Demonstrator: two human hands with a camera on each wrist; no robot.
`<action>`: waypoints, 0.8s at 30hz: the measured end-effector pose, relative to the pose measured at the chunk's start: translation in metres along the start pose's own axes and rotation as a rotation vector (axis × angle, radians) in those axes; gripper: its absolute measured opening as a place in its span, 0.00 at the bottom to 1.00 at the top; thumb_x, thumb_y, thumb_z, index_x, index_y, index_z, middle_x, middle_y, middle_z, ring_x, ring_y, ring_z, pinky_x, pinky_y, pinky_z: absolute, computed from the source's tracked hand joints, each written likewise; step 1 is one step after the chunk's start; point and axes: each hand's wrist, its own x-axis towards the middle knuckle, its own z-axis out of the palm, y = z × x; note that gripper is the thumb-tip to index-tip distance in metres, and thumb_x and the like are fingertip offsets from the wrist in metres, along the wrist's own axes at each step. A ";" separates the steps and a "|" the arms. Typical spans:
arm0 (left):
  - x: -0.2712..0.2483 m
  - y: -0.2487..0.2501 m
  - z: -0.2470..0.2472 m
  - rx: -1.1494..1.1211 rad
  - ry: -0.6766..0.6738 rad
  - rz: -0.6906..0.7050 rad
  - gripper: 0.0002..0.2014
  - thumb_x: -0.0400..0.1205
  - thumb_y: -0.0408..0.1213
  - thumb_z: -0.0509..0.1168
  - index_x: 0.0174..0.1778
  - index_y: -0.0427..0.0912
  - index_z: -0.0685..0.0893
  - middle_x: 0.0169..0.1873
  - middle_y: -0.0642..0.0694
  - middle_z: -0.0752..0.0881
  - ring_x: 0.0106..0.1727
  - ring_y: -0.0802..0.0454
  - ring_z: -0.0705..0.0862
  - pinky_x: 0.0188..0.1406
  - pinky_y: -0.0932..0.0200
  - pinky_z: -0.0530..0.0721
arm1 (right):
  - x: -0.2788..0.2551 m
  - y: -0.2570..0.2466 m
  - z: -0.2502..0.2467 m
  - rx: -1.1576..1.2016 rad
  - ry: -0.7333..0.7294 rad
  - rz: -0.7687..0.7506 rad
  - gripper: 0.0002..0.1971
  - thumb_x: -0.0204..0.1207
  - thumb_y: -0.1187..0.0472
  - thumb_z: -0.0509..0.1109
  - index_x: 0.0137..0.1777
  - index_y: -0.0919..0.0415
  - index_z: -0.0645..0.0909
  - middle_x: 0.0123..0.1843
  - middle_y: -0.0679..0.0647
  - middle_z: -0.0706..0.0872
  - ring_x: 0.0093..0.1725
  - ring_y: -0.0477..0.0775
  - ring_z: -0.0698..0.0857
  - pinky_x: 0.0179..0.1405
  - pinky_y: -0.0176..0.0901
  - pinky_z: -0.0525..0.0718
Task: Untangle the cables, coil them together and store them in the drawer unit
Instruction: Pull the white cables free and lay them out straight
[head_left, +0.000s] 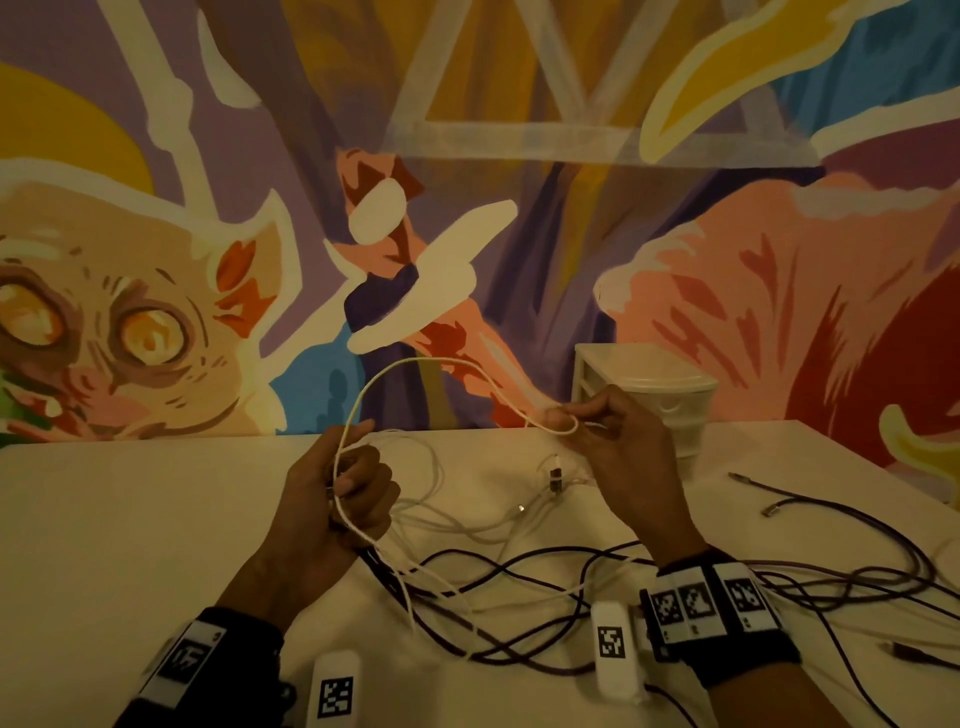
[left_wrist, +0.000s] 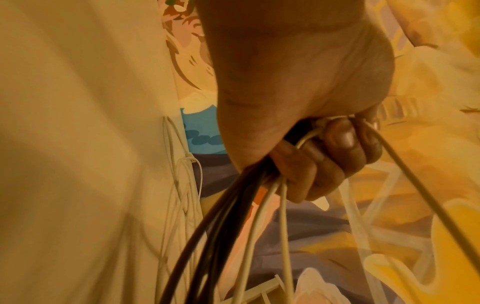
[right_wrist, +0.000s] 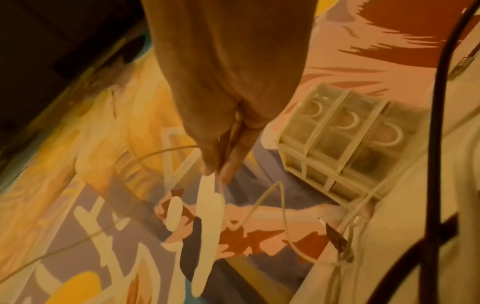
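White cable (head_left: 415, 364) arches between both hands above the bench (head_left: 130, 519): the left hand (head_left: 337, 499) grips it bundled with dark cables (left_wrist: 207, 236), the right hand (head_left: 608, 441) pinches its far loop. The drawer unit (head_left: 649, 384) stands at the bench's far edge, just behind the right hand.

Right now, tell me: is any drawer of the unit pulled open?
No. All three drawers of the drawer unit sit flush in its frame.

Mural (head_left: 156, 312) behind white table (head_left: 130, 519)
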 end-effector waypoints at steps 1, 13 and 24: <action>0.001 -0.001 0.000 0.023 -0.007 -0.009 0.30 0.90 0.51 0.59 0.21 0.44 0.67 0.16 0.49 0.59 0.25 0.51 0.51 0.25 0.52 0.47 | 0.000 -0.001 0.003 0.070 -0.080 0.014 0.08 0.74 0.65 0.85 0.47 0.64 0.89 0.49 0.53 0.97 0.55 0.52 0.96 0.56 0.48 0.92; 0.003 -0.012 0.018 0.560 0.057 -0.319 0.33 0.80 0.68 0.64 0.38 0.38 0.94 0.20 0.47 0.60 0.18 0.57 0.56 0.21 0.64 0.48 | -0.014 -0.023 0.020 0.237 -0.425 0.117 0.12 0.72 0.75 0.84 0.53 0.77 0.90 0.52 0.67 0.96 0.56 0.68 0.96 0.60 0.54 0.94; 0.002 -0.017 0.015 0.485 0.007 -0.130 0.11 0.87 0.38 0.67 0.44 0.38 0.89 0.23 0.46 0.61 0.23 0.53 0.56 0.27 0.53 0.50 | -0.007 -0.013 0.002 -0.223 -0.476 0.201 0.11 0.84 0.74 0.71 0.50 0.61 0.92 0.46 0.56 0.96 0.39 0.58 0.95 0.46 0.58 0.91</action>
